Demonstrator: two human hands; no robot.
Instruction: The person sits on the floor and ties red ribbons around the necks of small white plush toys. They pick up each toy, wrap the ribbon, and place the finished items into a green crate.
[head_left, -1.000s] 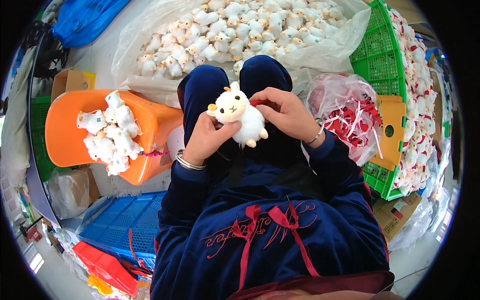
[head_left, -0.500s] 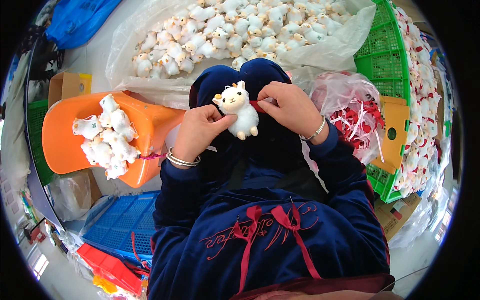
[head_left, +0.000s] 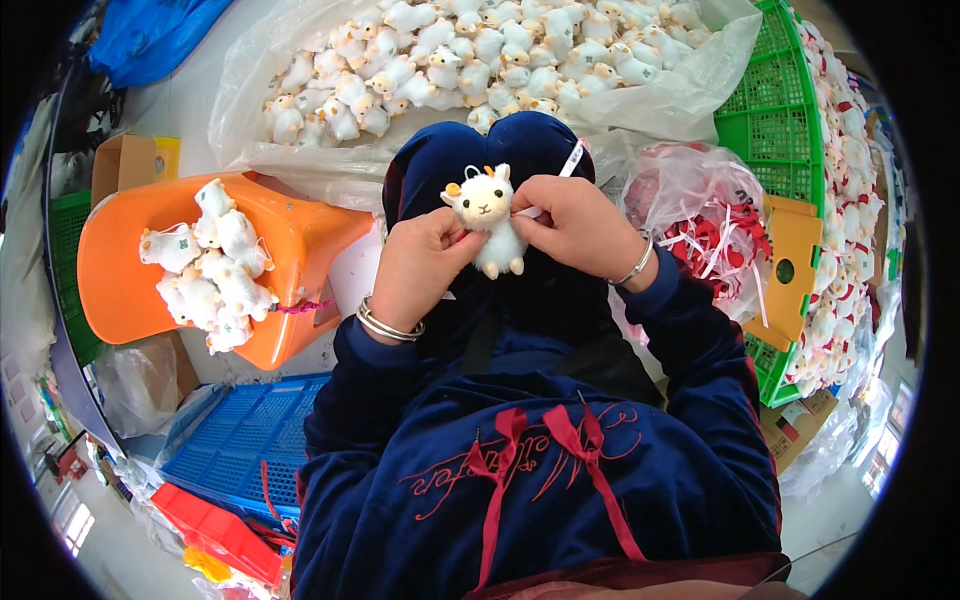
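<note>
A small white plush alpaca (head_left: 492, 228) with black eyes, yellowish horns and cream feet is upright above my lap, facing me. My left hand (head_left: 428, 262) is closed on its side at the neck, thumb and fingers pinched together. Close against the toy's other side, my right hand (head_left: 578, 226) pinches a narrow ribbon (head_left: 573, 158). The ribbon's pale end with dark marks sticks up beyond the knuckles, and a short pale bit shows by the fingertips. Whether the ribbon passes behind the neck is hidden.
A heap of similar plush toys (head_left: 440, 62) lies on clear plastic sheeting ahead. Several more sit on an orange chair (head_left: 120, 270) at left. At right are a plastic bag of red and white ribbons (head_left: 715, 235) and a green crate (head_left: 765, 110). A blue crate (head_left: 240, 430) stands lower left.
The toy has shifted slightly right and turned more upright. My left hand moved right with it. My right hand turned and came closer to the toy; the ribbon's red stretch no longer shows.
</note>
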